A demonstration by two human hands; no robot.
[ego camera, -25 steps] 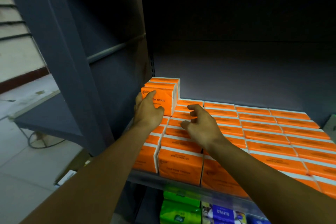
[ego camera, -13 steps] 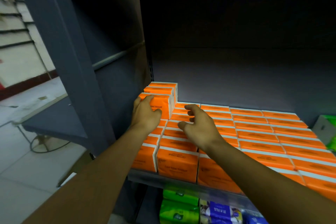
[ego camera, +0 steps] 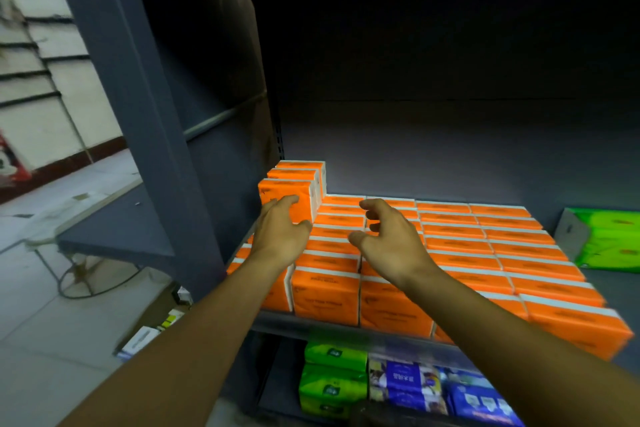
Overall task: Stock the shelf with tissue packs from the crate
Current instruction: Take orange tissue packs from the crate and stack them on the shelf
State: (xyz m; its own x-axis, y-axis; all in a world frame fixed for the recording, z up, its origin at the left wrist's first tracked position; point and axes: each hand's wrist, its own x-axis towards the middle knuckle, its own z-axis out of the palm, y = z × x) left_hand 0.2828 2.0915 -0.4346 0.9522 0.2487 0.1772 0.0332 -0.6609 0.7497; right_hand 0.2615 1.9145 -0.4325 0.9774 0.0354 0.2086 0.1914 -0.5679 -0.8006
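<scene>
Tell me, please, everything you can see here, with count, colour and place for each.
Shelf: one, dark blue-grey, centre of view.
Orange tissue packs: dozens, orange with white edges, one layer covering that shelf.
Raised packs: three, orange, on top of that layer in the back left corner.
Green bundle: one, bright green, right end of the same shelf.
Lower packs: several, green and blue, on the level below.
Left hand: one, fingers straight, at the front raised pack.
Right hand: one, loosely curled, empty, above the orange layer.

Forearms extended forward, left hand flat, right hand with fingers loosely curled
</scene>
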